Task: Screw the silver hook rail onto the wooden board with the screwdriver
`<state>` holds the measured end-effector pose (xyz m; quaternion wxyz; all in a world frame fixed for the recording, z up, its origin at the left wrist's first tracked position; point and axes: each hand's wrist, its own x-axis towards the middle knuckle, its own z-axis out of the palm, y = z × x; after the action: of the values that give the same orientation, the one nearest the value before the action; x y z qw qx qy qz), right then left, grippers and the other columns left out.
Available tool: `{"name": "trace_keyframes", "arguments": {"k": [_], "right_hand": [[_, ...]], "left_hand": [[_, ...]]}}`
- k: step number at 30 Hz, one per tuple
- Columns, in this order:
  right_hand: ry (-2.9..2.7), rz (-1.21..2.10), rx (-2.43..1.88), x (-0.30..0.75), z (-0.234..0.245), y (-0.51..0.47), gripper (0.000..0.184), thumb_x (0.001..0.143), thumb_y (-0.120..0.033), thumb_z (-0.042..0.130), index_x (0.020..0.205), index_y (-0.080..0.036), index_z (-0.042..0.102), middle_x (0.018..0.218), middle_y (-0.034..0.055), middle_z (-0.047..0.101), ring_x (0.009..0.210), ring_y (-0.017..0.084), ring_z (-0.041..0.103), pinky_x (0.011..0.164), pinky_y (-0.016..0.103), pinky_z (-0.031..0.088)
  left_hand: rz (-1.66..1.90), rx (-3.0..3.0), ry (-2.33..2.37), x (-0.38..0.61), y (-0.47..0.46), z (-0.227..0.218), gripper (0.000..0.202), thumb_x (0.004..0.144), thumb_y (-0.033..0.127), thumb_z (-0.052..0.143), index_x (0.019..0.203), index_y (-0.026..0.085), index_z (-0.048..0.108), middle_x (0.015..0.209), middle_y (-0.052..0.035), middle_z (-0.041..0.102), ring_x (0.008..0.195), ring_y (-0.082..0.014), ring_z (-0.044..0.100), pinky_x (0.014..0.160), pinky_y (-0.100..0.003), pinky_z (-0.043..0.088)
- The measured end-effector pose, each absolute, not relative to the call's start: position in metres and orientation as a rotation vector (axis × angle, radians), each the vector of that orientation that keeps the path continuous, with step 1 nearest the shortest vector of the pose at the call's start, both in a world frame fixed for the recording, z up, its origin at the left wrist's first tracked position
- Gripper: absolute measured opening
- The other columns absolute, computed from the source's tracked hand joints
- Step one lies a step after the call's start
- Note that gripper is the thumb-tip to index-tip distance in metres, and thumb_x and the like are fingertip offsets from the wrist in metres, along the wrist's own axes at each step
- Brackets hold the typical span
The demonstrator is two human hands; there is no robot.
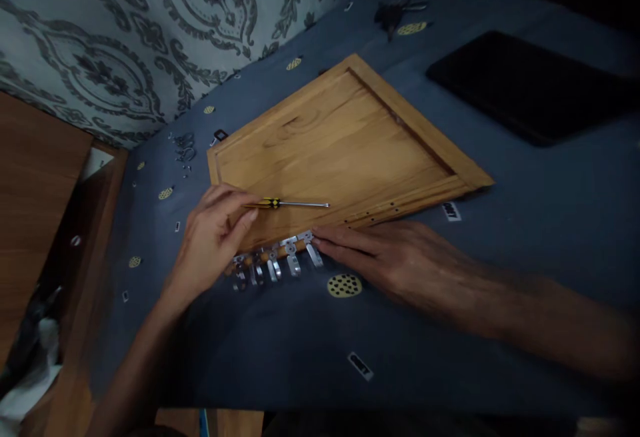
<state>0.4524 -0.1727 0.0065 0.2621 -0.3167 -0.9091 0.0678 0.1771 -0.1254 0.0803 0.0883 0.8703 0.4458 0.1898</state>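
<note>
My left hand (213, 240) is closed in a pinch around the yellow-and-black handle of a screwdriver (303, 204). The screwdriver's shaft points right, above a wooden panel (330, 144) with a raised frame. Along the panel's near edge lies a metal hook rail (291, 248), its several silver hooks hanging toward me. My right hand (400, 260) reaches in from the right, its fingertips closed together at the rail's right end. Several small dark holes or marks (373, 216) show in the panel's edge, just beyond that hand.
Small metal parts (185, 149) lie left of the panel on the blue patterned cloth (280, 350). A black flat object (530, 87) rests at the right, and a dark tool (393, 16) at the back. Patterned wallpaper (210, 4) rises behind; brown furniture (40, 177) stands at the left.
</note>
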Motion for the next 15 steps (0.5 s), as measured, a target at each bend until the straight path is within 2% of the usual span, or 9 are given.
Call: {"name": "trace_keyframes", "arguments": {"k": [3, 5, 9, 15], "right_hand": [[-2.486, 0.071, -0.741, 0.453, 0.007, -0.172, 0.058, 0.079, 0.01, 0.042, 0.127, -0.01, 0.066, 0.131, 0.0125, 0.073, 0.075, 0.023, 0.076, 0.063, 0.037, 0.063], [-2.506, 0.064, -0.754, 0.453, 0.007, -0.172, 0.058, 0.081, 0.009, 0.041, 0.131, -0.011, 0.064, 0.133, 0.0113, 0.072, 0.082, 0.022, 0.077, 0.068, 0.036, 0.065], [-2.546, 0.095, -0.805, 0.454, 0.004, -0.173, 0.063, 0.083, 0.008, 0.041, 0.137, -0.016, 0.063, 0.135, 0.0094, 0.071, 0.088, 0.021, 0.078, 0.073, 0.035, 0.065], [-2.482, 0.157, -0.755, 0.456, 0.002, -0.173, 0.053, 0.091, 0.005, 0.042, 0.134, -0.015, 0.066, 0.136, 0.0112, 0.071, 0.094, 0.026, 0.078, 0.075, 0.039, 0.067]], "left_hand": [[0.532, 2.607, 1.393, 0.163, -0.112, 0.073, 0.024, 0.098, 0.03, 0.06, 0.117, 0.02, 0.072, 0.115, -0.0083, 0.069, 0.112, -0.026, 0.062, 0.099, -0.043, 0.051], [0.48, 2.603, 1.379, 0.158, -0.107, 0.067, 0.027, 0.098, 0.032, 0.059, 0.119, 0.02, 0.071, 0.12, -0.0087, 0.068, 0.116, -0.0263, 0.061, 0.103, -0.044, 0.05], [0.407, 2.569, 1.326, 0.155, -0.103, 0.058, 0.028, 0.098, 0.027, 0.057, 0.121, 0.02, 0.07, 0.119, -0.0087, 0.069, 0.111, -0.0238, 0.064, 0.1, -0.04, 0.052], [0.431, 2.512, 1.358, 0.151, -0.101, 0.052, 0.028, 0.096, 0.02, 0.056, 0.119, 0.017, 0.071, 0.11, -0.008, 0.069, 0.105, -0.0216, 0.064, 0.097, -0.037, 0.052]]}}
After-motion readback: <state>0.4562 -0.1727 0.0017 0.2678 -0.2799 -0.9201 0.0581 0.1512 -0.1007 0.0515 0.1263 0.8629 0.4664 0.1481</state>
